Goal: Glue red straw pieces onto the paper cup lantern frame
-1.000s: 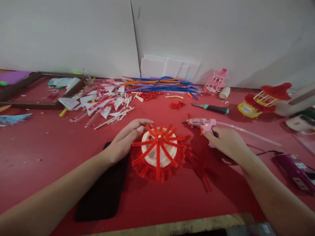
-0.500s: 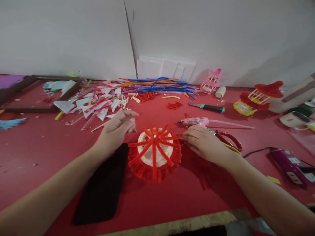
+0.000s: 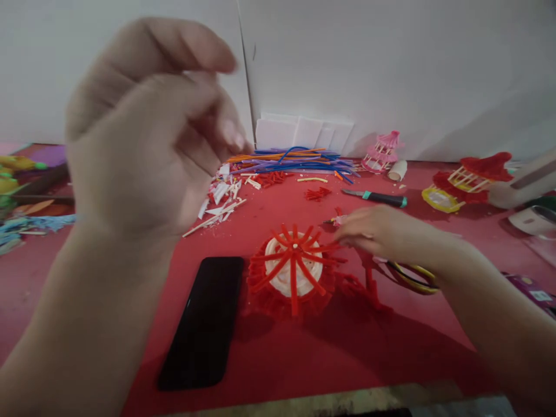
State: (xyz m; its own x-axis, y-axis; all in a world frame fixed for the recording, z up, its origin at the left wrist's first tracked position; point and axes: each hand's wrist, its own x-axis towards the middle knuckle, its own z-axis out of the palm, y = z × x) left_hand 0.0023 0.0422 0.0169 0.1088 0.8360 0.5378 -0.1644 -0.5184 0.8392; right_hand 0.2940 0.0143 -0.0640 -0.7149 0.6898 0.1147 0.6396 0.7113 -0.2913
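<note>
Against half a second ago, the left hand [image 3: 147, 127] has risen close to the camera, blurred, fingers loosely curled (whether they pinch anything, I cannot tell), while the red spoked model [image 3: 294, 278] stands on the table between the hands. The right hand [image 3: 382, 231] now partly hides the pink glue gun [image 3: 339, 220], fingers bunched, grip unclear; farther right sits a pale mug [image 3: 532, 222], contents indistinct.
</note>
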